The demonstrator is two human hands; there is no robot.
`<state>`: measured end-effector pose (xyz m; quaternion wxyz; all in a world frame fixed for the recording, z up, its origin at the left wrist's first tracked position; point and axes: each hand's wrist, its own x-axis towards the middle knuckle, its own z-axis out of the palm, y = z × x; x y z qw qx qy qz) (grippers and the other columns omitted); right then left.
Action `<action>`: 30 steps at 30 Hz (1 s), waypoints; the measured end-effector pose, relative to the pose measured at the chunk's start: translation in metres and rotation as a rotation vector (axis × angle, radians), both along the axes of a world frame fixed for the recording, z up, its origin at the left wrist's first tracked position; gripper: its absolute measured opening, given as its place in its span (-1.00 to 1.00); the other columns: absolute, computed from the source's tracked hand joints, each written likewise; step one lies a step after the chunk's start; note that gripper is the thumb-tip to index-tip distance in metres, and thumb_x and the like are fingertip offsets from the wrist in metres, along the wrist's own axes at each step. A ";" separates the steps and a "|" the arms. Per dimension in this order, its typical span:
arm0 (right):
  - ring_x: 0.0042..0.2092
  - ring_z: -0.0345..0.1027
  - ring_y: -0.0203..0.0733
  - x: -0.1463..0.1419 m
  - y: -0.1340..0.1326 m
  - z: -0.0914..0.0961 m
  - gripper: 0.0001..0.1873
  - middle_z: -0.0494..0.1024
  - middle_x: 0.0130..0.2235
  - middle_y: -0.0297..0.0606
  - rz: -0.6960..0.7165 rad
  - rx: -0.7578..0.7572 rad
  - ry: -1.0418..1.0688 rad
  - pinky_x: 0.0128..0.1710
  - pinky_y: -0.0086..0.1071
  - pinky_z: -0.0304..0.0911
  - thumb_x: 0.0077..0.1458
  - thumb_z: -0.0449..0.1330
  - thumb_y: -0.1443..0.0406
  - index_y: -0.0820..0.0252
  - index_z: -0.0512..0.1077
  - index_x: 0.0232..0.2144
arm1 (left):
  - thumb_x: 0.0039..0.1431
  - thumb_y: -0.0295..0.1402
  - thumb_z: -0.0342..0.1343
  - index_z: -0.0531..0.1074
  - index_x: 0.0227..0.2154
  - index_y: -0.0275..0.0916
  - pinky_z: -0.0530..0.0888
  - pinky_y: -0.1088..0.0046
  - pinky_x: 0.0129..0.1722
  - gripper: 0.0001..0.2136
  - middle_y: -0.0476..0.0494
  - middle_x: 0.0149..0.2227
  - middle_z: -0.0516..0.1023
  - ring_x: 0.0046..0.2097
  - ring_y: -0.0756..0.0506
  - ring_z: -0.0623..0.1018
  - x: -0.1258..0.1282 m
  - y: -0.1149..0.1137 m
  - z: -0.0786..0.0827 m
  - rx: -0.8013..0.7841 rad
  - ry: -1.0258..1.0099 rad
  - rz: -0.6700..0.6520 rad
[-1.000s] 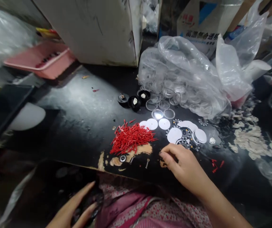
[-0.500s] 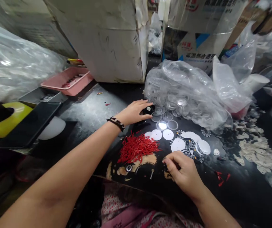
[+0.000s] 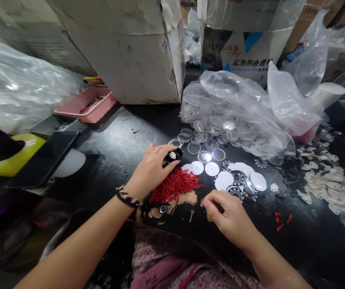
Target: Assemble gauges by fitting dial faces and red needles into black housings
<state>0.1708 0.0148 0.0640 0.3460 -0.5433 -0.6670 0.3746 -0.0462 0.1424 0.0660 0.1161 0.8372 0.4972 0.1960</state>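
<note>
My left hand is closed round a small black casing with a pale triangular piece in it, just behind the heap of red pointed pieces. My right hand is held in a pinch over the front of the table; whatever tiny thing lies between its fingertips is not clear. Beyond it lie white discs and black printed dials, partly overlapping. A small metal pin and a round ring-like part rest near the table's front edge.
Clear rings spill from a plastic bag at the back. Pale flat pieces are strewn at right, with several red pieces nearer. On the left stand a pink tray, a phone and a yellow tape roll.
My left hand has drawn back from near the clear rings towards the red heap, bringing the black casing along. My right hand stays pinched, shifted slightly left in view.
</note>
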 end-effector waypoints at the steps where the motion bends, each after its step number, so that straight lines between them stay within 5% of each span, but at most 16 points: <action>1: -0.42 0.29 -0.27 0.001 0.000 0.001 -0.76 0.44 -0.47 -0.36 -0.004 -0.060 0.063 -0.39 -0.40 0.16 0.28 0.05 0.18 0.15 0.44 -0.33 | 0.22 -0.23 0.12 0.35 0.11 -0.21 0.01 0.04 0.33 -0.59 -0.24 0.10 0.50 0.16 -0.20 0.43 0.002 -0.012 0.005 0.010 -0.054 -0.020; 3: -0.37 0.34 -0.27 0.004 -0.002 0.004 -0.71 0.47 -0.39 -0.35 0.002 -0.177 0.216 -0.38 -0.42 0.20 0.27 0.07 0.10 0.14 0.41 -0.10 | 0.17 -0.26 0.18 0.32 0.17 -0.13 -0.02 0.05 0.35 -0.51 -0.18 0.14 0.48 0.20 -0.21 0.41 0.008 -0.044 0.011 -0.064 -0.204 -0.133; 5: -0.30 0.38 -0.26 0.005 -0.006 0.007 -0.65 0.48 -0.31 -0.33 0.017 -0.252 0.338 -0.32 -0.42 0.25 0.26 0.09 0.06 0.15 0.37 -0.05 | 0.12 -0.30 0.23 0.32 0.19 0.00 0.05 0.06 0.34 -0.46 -0.09 0.20 0.43 0.26 -0.24 0.34 0.014 -0.083 0.010 -0.302 -0.379 -0.245; 8: -0.28 0.38 -0.29 0.003 -0.014 0.012 -0.72 0.50 -0.30 -0.33 0.015 -0.308 0.379 -0.29 -0.45 0.26 0.25 0.11 0.08 0.18 0.39 -0.22 | 0.08 -0.34 0.27 0.33 0.19 0.08 0.14 0.10 0.32 -0.42 -0.03 0.28 0.33 0.31 -0.26 0.27 0.024 -0.133 -0.003 -0.734 -0.730 -0.065; 11: -0.34 0.38 -0.31 0.004 -0.020 0.019 -0.73 0.52 -0.34 -0.36 0.012 -0.320 0.243 -0.34 -0.46 0.25 0.22 0.15 0.09 0.18 0.40 -0.27 | 0.08 -0.29 0.28 0.45 0.09 0.04 0.30 0.13 0.24 -0.53 -0.08 0.22 0.42 0.25 -0.29 0.36 0.033 -0.160 -0.017 -1.177 -1.181 0.185; 15: -0.27 0.41 -0.23 0.027 -0.019 0.024 -0.75 0.53 -0.31 -0.31 0.000 -0.186 -0.038 -0.23 -0.37 0.29 0.24 0.14 0.11 0.15 0.48 -0.23 | 0.06 -0.34 0.30 0.51 0.01 0.09 0.39 0.19 0.17 -0.59 -0.08 0.10 0.54 0.08 -0.23 0.55 0.043 -0.166 -0.024 -1.559 -1.573 0.157; 18: -0.09 0.38 -0.01 0.051 -0.015 0.015 -0.65 0.49 -0.15 -0.16 -0.156 -0.051 -0.477 -0.05 -0.11 0.26 0.15 0.25 0.20 0.14 0.43 -0.02 | 0.11 -0.32 0.26 0.50 0.03 0.07 0.40 0.25 0.16 -0.61 -0.11 0.12 0.53 0.08 -0.19 0.55 0.048 -0.165 -0.023 -1.582 -1.660 0.088; 21: -0.02 0.34 0.07 0.063 -0.012 0.003 -0.61 0.43 -0.09 -0.10 -0.201 -0.022 -0.673 -0.02 -0.01 0.24 0.08 0.28 0.29 0.17 0.40 -0.02 | 0.15 -0.24 0.22 0.55 -0.05 0.00 0.44 0.28 0.11 -0.71 -0.15 0.12 0.53 0.06 -0.18 0.55 0.050 -0.162 -0.020 -1.484 -1.644 0.189; 27: -0.38 0.33 -0.23 0.063 -0.008 -0.001 -0.89 0.48 -0.31 -0.28 -0.351 -0.045 -0.379 -0.34 -0.33 0.28 0.09 0.22 0.29 0.18 0.42 -0.29 | 0.04 -0.43 0.30 0.41 0.08 0.17 0.47 0.39 0.04 -0.46 -0.01 0.18 0.46 -0.08 -0.05 0.59 0.047 -0.153 -0.015 -1.320 -1.479 0.341; 30: -0.42 0.36 -0.24 0.067 -0.005 0.001 -0.86 0.51 -0.44 -0.35 -0.359 -0.100 -0.211 -0.37 -0.36 0.28 0.14 0.20 0.22 0.16 0.49 -0.36 | 0.11 -0.30 0.27 0.44 0.05 0.09 0.51 0.44 -0.03 -0.59 -0.06 0.13 0.51 -0.14 -0.04 0.60 0.045 -0.151 -0.015 -1.315 -1.506 0.342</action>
